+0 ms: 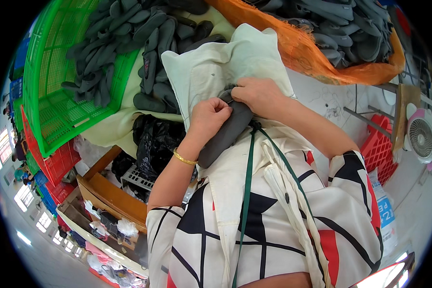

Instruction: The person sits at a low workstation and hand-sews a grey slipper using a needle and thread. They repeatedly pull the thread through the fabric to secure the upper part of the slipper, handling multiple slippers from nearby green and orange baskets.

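Observation:
A dark grey slipper (228, 133) lies slantwise over my lap, its lower end under my left forearm. My left hand (209, 117) is closed at its side, thumb and fingertips pinched together near the upper end. Closed too, my right hand (258, 97) grips that upper end from the right. The fingertips of both hands almost meet there. Whether a thread or small tool sits between them is too small to tell. Beneath the slipper and hands spreads a pale cloth pad (233, 60) with pointed corners.
Grey slippers fill a green plastic crate (39, 93) at the left and an orange sack (305, 53) at the far right. More lie heaped beyond the pad. A black plastic bag (159, 144), a wooden stool (113, 185) and a small fan (421, 134) stand around.

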A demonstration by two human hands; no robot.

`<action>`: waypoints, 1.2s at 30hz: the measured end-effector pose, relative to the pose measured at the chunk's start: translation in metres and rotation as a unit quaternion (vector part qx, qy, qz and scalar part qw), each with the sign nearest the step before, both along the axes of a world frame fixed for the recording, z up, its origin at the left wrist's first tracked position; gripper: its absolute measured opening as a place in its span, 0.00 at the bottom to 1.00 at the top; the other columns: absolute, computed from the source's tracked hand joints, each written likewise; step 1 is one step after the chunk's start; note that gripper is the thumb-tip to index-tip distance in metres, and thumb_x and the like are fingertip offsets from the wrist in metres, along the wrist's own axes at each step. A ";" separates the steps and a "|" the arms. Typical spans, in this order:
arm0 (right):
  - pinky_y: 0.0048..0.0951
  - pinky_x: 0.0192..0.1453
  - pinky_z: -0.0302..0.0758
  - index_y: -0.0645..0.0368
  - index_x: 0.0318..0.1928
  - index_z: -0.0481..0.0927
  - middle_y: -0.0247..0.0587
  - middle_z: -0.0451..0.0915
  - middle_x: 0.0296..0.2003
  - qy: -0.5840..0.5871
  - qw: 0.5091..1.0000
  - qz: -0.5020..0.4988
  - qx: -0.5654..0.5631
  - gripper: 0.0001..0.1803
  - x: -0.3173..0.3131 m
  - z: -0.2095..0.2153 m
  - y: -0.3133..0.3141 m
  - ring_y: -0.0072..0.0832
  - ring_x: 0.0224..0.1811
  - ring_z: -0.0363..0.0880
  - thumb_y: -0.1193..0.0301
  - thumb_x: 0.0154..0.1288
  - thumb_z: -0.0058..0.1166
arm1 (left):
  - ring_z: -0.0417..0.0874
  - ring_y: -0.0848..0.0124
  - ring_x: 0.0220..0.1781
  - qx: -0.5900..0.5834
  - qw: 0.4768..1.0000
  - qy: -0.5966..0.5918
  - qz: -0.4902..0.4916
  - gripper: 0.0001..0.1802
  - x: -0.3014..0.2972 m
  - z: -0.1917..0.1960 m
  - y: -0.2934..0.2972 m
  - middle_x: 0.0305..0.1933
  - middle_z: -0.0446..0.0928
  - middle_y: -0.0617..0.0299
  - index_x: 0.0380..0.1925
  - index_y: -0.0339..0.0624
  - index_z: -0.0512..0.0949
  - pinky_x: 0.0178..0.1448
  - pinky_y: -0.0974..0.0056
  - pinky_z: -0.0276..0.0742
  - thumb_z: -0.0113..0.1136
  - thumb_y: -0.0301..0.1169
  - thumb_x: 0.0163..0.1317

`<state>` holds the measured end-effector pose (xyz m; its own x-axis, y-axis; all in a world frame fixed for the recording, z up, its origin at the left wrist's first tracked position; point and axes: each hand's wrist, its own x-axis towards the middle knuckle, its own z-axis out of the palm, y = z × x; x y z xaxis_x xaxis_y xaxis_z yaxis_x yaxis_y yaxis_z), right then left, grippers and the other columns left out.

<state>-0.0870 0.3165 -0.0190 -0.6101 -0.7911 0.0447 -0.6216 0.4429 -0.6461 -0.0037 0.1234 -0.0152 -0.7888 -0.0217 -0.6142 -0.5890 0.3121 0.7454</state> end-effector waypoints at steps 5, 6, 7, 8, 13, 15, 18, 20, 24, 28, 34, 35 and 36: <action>0.37 0.36 0.75 0.52 0.31 0.77 0.37 0.73 0.30 0.033 0.998 0.045 0.037 0.03 -0.008 0.002 -0.005 0.38 0.36 0.78 0.75 0.56 0.57 | 0.76 0.77 0.26 0.033 0.999 -0.005 -0.020 0.08 -0.004 -0.006 -0.010 0.26 0.80 0.63 0.33 0.35 0.81 0.32 0.68 0.73 0.63 0.31 0.62; 0.37 0.36 0.74 0.52 0.31 0.77 0.37 0.74 0.30 0.030 0.997 0.051 0.039 0.03 -0.009 0.001 -0.005 0.39 0.36 0.78 0.74 0.56 0.57 | 0.76 0.78 0.27 0.038 0.999 0.004 -0.030 0.08 -0.004 -0.010 -0.013 0.26 0.80 0.64 0.34 0.36 0.81 0.32 0.68 0.73 0.63 0.31 0.63; 0.38 0.36 0.74 0.52 0.31 0.77 0.37 0.74 0.30 0.027 0.997 0.057 0.040 0.03 -0.011 0.000 -0.005 0.39 0.36 0.78 0.74 0.56 0.57 | 0.75 0.78 0.27 0.039 0.998 0.013 -0.036 0.08 -0.005 -0.014 -0.014 0.27 0.80 0.65 0.35 0.36 0.81 0.32 0.68 0.73 0.62 0.31 0.64; 0.38 0.37 0.74 0.53 0.32 0.78 0.36 0.75 0.30 -0.013 0.998 0.051 0.032 0.03 -0.012 -0.003 -0.005 0.39 0.37 0.78 0.74 0.57 0.57 | 0.75 0.79 0.27 0.040 0.998 0.022 -0.042 0.07 -0.005 -0.017 -0.016 0.28 0.80 0.66 0.35 0.37 0.80 0.32 0.69 0.73 0.61 0.30 0.64; 0.38 0.38 0.74 0.52 0.36 0.81 0.36 0.78 0.33 -0.121 0.991 0.004 -0.057 0.04 -0.007 -0.017 -0.003 0.41 0.38 0.78 0.74 0.60 0.59 | 0.73 0.81 0.28 0.144 0.989 -0.032 0.018 0.06 -0.007 -0.017 -0.015 0.31 0.79 0.70 0.37 0.40 0.81 0.30 0.73 0.71 0.61 0.30 0.66; 0.37 0.40 0.75 0.50 0.38 0.81 0.37 0.79 0.35 -0.137 0.986 -0.012 -0.089 0.04 0.002 -0.015 -0.010 0.41 0.39 0.79 0.71 0.61 0.60 | 0.73 0.82 0.27 0.183 0.981 -0.034 0.056 0.06 -0.005 -0.017 -0.011 0.31 0.79 0.71 0.36 0.41 0.82 0.29 0.75 0.69 0.62 0.31 0.66; 0.34 0.39 0.75 0.50 0.40 0.81 0.36 0.81 0.36 -0.169 0.977 -0.033 -0.125 0.04 0.008 -0.023 -0.015 0.37 0.36 0.80 0.69 0.65 0.59 | 0.73 0.82 0.26 0.189 0.977 -0.050 0.084 0.06 -0.005 -0.017 -0.010 0.30 0.79 0.70 0.36 0.40 0.83 0.28 0.75 0.67 0.65 0.31 0.64; 0.30 0.35 0.73 0.51 0.41 0.80 0.34 0.81 0.35 -0.289 0.942 -0.088 -0.148 0.03 0.007 -0.024 -0.015 0.30 0.33 0.79 0.69 0.67 0.57 | 0.72 0.83 0.25 0.189 0.976 -0.063 0.091 0.07 -0.004 -0.018 -0.011 0.29 0.78 0.70 0.34 0.39 0.83 0.27 0.76 0.65 0.66 0.31 0.63; 0.16 0.28 0.66 0.49 0.43 0.75 0.27 0.77 0.32 -0.639 0.652 -0.258 -0.317 0.01 -0.016 -0.005 0.019 0.14 0.26 0.71 0.70 0.73 0.53 | 0.69 0.83 0.23 0.233 0.958 -0.102 0.130 0.07 0.003 -0.008 -0.022 0.27 0.77 0.71 0.33 0.40 0.82 0.25 0.76 0.62 0.67 0.32 0.62; 0.19 0.29 0.73 0.57 0.37 0.74 0.32 0.76 0.29 -0.598 0.443 -0.422 -0.518 0.02 -0.066 -0.047 0.129 0.21 0.23 0.72 0.77 0.69 0.52 | 0.67 0.84 0.23 0.248 0.944 -0.144 0.164 0.07 0.009 -0.002 -0.025 0.28 0.77 0.71 0.33 0.42 0.82 0.24 0.76 0.59 0.66 0.33 0.63; 0.42 0.51 0.84 0.68 0.29 0.73 0.47 0.75 0.28 -0.165 0.469 -0.703 -0.508 0.05 -0.119 -0.058 0.372 0.37 0.32 0.79 0.84 0.62 0.46 | 0.67 0.85 0.22 0.308 0.918 -0.169 0.185 0.06 0.011 -0.007 -0.025 0.29 0.77 0.71 0.34 0.44 0.81 0.23 0.77 0.59 0.65 0.33 0.65; 0.39 0.49 0.83 0.68 0.32 0.74 0.48 0.77 0.30 -0.077 0.510 -0.742 -0.428 0.06 -0.116 -0.048 0.387 0.37 0.33 0.80 0.80 0.65 0.45 | 0.68 0.84 0.22 0.316 0.913 -0.170 0.192 0.06 0.013 -0.009 -0.025 0.29 0.77 0.71 0.34 0.44 0.81 0.23 0.77 0.59 0.64 0.33 0.66; 0.36 0.48 0.83 0.68 0.35 0.75 0.49 0.78 0.31 0.014 0.543 -0.767 -0.340 0.08 -0.112 -0.038 0.400 0.36 0.33 0.81 0.76 0.68 0.44 | 0.68 0.84 0.22 0.324 0.909 -0.172 0.200 0.05 0.015 -0.009 -0.026 0.29 0.77 0.71 0.34 0.44 0.80 0.23 0.78 0.59 0.64 0.33 0.66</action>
